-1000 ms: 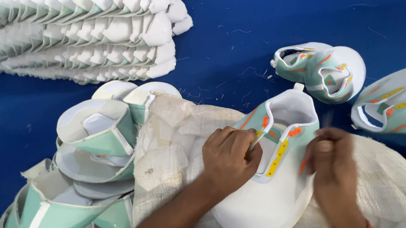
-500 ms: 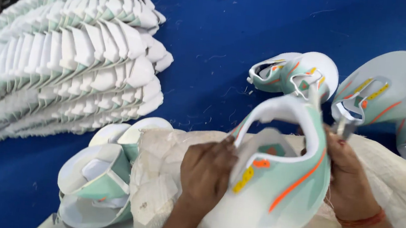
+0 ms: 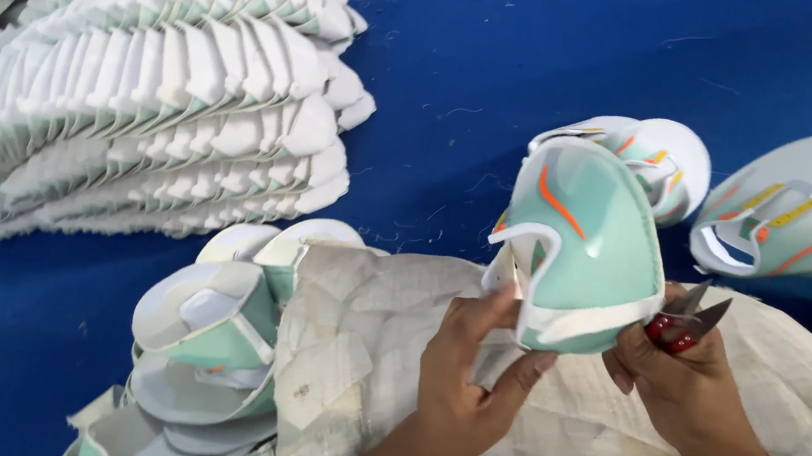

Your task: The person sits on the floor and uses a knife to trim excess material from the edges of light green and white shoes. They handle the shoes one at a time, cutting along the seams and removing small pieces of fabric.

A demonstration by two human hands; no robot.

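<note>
The left hand pinches the lower edge of a shoe upper, thumb on the near side and fingers curled beneath it, so the piece stands raised above the lap. The right hand closes around a small pair of snips with red handles; their short metal blades point up and right, just beside the bottom right corner of the upper, and this hand's fingers also touch that corner.

The shoe upper is a curved, domed shell, mint green over most of its face, with a thin orange stroke and a slim white band running across it. A broad white strip edges its bottom, and a white border frames the opening on its left side. It is held upright, its rounded end uppermost.

Under both hands lies a pale woven sack cloth, wrinkled and patched. To the left of it sits a heap of similar uppers, mint and white, lying loosely on one another. Behind the held piece, on the blue surface, rest more finished uppers with orange and yellow strokes. At upper left, long rows of stacked white pieces overlap like scales.
</note>
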